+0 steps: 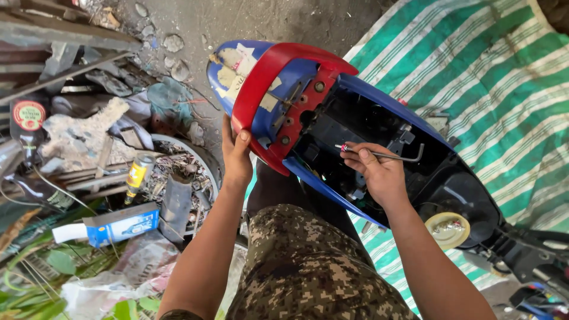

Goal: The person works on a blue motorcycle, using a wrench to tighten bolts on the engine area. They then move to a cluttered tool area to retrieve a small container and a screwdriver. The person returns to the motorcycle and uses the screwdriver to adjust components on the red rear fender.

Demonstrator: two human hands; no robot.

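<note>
Outdoor ground, bare concrete strewn with stones; green-striped tarp spread beneath the work.

Item 1: scooter tail, blue body with red grab rail, seat off, black under-seat bay open to view. Paint on the blue cowl is patchy and peeling.

Item 2: left hand, clasped on the lower end of the red rail, thumb on top, steadying the tail.

Item 3: right hand, closed around a bent metal wrench; its short end points left toward the red mounting plate, long arm runs right over the bay.

Item 4: round cream-rimmed opening at the front of the bay, contents unclear.

Item 5: clutter at left — yellow spray can, blue-and-white box, old tyre, rags, scrap.

Progress, as judged: bay already exposed; rail and plate appear still mounted, several bolt heads showing, so fastening work seems unfinished.

Not legible: whether the wrench tip is seated on any fastener; what lies deep in the black bay; the scooter's front, cut off at right; the person's legs below camouflage trousers.
</note>
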